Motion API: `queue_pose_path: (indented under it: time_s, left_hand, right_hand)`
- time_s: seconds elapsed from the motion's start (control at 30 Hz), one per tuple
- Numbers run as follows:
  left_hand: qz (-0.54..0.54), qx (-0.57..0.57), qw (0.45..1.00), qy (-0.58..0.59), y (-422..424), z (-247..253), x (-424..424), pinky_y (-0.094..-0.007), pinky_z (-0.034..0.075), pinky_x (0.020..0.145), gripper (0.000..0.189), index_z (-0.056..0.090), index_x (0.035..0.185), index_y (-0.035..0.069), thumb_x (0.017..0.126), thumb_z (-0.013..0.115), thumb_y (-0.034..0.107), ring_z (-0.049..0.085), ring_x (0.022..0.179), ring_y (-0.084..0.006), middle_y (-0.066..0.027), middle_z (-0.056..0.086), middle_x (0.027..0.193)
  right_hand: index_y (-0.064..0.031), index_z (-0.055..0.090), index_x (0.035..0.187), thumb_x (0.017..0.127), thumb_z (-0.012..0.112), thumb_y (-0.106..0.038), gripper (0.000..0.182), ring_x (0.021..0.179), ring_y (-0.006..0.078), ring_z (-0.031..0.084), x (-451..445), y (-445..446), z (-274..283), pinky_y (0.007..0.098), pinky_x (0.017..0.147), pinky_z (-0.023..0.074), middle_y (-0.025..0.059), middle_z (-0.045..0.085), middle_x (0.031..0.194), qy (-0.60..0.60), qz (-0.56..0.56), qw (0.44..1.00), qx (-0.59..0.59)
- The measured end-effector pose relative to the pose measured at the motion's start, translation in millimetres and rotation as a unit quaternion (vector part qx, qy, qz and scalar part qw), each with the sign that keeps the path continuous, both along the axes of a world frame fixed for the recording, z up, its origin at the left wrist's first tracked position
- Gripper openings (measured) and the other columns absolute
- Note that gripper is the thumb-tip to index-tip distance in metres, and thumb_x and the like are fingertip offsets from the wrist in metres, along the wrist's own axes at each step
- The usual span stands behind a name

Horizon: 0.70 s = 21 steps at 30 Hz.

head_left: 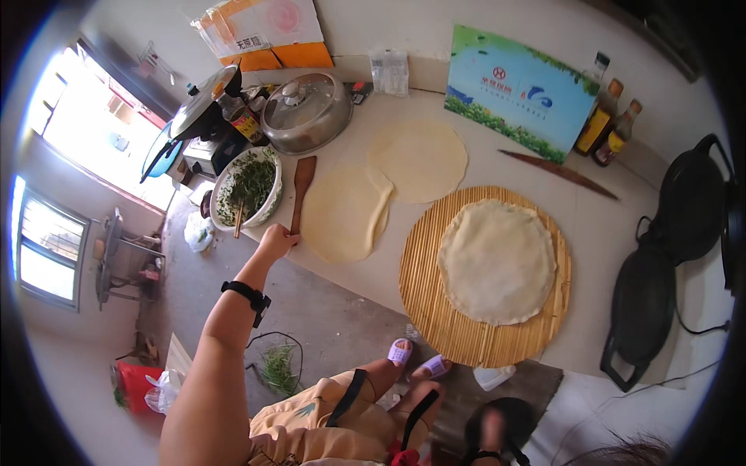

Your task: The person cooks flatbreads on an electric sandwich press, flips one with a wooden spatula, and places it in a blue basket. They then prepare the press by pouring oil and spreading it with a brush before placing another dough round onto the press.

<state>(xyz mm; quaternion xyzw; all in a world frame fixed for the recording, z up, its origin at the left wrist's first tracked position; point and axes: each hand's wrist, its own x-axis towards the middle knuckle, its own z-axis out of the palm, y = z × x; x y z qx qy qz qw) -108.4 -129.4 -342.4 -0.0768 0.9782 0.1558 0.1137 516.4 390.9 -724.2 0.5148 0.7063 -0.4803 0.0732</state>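
Note:
My left hand (278,240) grips the handle end of a flat wooden spatula (303,175), which lies on the counter beside a white bowl (277,201) of chopped greens (247,186) with chopsticks in it. Right of the spatula lies a thin dough sheet (341,218), partly folded at its right edge and touching another round sheet (422,160). A large flat dough round with a crimped edge (495,262) rests on a round reed mat (425,279). Low in the view, my right hand (492,428) appears blurred before a black round object; its fingers cannot be made out.
A tapered wooden rolling pin (559,173) lies behind the mat. An open black electric griddle (644,306) stands at the right. A domed lid (306,113), a sauce bottle (242,119) and a lidded wok (204,102) stand at the back left. The mat overhangs the counter's front edge.

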Motion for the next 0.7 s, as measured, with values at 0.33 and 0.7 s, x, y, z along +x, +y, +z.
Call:
queue_pose_path:
  time_s: [0.33, 0.7]
  left_hand:
    - [-0.018, 0.155, 0.987, 0.044, 0.8, 62.2, 16.7, -0.0470, 0.046, 0.074, 0.034, 0.058, 0.090, -0.007, 0.086, 0.053, 0.027, 0.060, 0.085, -0.0438, -0.0286, 0.061, 0.083]
    - [-0.438, 0.306, 0.840, 0.091, 227.2, 187.4, 176.7, -0.0486, 0.043, 0.064, 0.024, 0.043, 0.088, -0.003, 0.081, 0.063, 0.007, 0.052, 0.074, -0.0436, -0.0237, 0.051, 0.080]
  right_hand:
    - [-0.0040, 0.065, 0.100, 0.088, 0.060, -0.015, 0.017, 0.068, 0.0168, 0.066, -55.6, -6.1, 267.7, 0.0301, 0.062, 0.0515, 0.0083, 0.068, 0.080, 0.006, 0.176, 0.982, -0.062]
    - [-0.0026, 0.052, 0.126, 0.094, 0.057, -0.018, 0.035, 0.103, 0.0185, 0.059, -312.2, -76.8, 560.6, 0.0291, 0.083, 0.0481, 0.0114, 0.062, 0.114, 0.384, 0.273, 0.881, -0.044]
